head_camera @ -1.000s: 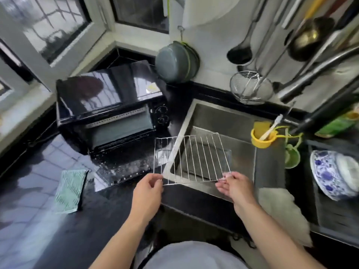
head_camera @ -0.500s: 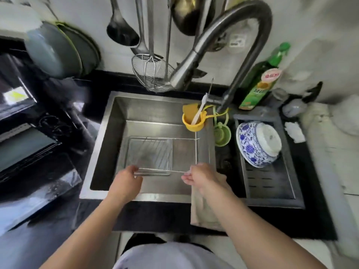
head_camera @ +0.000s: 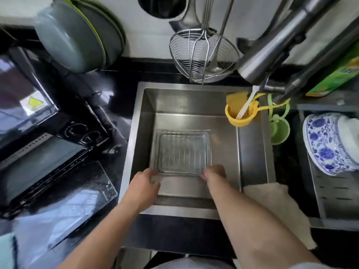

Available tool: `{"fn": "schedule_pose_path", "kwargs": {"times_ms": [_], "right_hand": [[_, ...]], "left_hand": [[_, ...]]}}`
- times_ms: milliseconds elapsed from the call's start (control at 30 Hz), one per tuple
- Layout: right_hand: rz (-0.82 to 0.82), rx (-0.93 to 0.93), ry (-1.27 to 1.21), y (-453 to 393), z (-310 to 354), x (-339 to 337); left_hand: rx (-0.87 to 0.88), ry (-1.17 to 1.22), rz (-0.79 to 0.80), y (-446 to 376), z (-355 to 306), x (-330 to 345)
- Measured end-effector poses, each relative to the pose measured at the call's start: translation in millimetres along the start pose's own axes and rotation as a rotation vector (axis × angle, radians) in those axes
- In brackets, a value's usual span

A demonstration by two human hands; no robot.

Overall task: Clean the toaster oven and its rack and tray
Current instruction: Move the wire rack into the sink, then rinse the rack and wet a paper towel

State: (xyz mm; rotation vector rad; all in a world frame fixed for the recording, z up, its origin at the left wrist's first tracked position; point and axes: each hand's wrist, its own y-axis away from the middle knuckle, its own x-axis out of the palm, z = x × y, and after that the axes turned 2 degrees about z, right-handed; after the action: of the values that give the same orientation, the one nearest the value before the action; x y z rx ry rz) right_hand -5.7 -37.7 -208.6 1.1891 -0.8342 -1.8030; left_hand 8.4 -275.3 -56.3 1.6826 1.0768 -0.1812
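- The wire rack (head_camera: 183,151) lay low in the steel sink (head_camera: 194,101), on top of a shallow tray (head_camera: 162,152) that sat on the sink floor.
- The left hand (head_camera: 144,184) reached down into the sink, knuckles up, with its fingers curled at the rack's near left corner; it appeared to hold the rack's edge there.
- The right hand (head_camera: 213,172) mirrored it at the near right corner, fingertips bent down onto the rack's front wire in a pinch.
- Both forearms ran in from the bottom of the view, angled toward each other over the sink's front rim.
- The toaster oven (head_camera: 44,148) stood to the left on the black desk (head_camera: 93,235), its glass door (head_camera: 64,191) folded down and open.
- A beige cloth (head_camera: 279,208) draped over the sink's right front edge, just beside the right forearm.
- A yellow cup (head_camera: 239,116) hung at the sink's back right corner under the faucet (head_camera: 272,53), with a green cup (head_camera: 279,131) beside it.
- A blue-and-white bowl (head_camera: 326,146) rested in the drain rack on the right.
- A wire skimmer (head_camera: 202,55) and a grey pan (head_camera: 71,35) hung on the wall behind.
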Motion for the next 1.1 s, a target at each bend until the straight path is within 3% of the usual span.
{"fn": "schedule_pose_path", "kwargs": {"times_ms": [67, 200, 333, 467, 600, 733, 900, 1000, 1100], "right_hand": [[-0.093, 0.016, 0.267, 4.7, -2.1, -0.1], [-0.047, -0.023, 0.398, 20.2, 6.0, -11.1], [0.212, -0.014, 0.186, 61.0, 23.4, -47.0], [0.26, -0.326, -0.115, 126.4, 42.1, -127.9], [0.03, -0.536, -0.269, 149.1, 34.2, -246.9], [-0.246, -0.532, -0.396, 116.2, 8.8, -352.9], [-0.461, -0.574, 0.086, 37.0, 11.0, -452.5], [-0.487, -0.731, 0.362, -10.0, 45.6, -495.8], [-0.483, -0.752, 0.683, -56.2, 65.4, -517.6]], "left_hand": [[-0.021, 0.03, 0.001, -1.0, 1.4, -2.2], [-0.023, 0.072, 0.028, -0.7, -6.9, 0.9], [0.024, 0.172, 0.062, 5.7, -35.2, 5.4], [0.127, 0.229, 0.198, 18.0, -100.4, 18.3], [0.228, 0.323, 0.335, 32.3, -184.7, 46.2], [0.322, 0.358, 0.403, 60.7, -257.3, 82.1], [0.282, 0.443, 0.41, 83.9, -314.2, 133.6], [0.229, 0.516, 0.329, 89.1, -343.1, 158.8], [0.187, 0.549, 0.289, 99.9, -362.6, 175.2]]}}
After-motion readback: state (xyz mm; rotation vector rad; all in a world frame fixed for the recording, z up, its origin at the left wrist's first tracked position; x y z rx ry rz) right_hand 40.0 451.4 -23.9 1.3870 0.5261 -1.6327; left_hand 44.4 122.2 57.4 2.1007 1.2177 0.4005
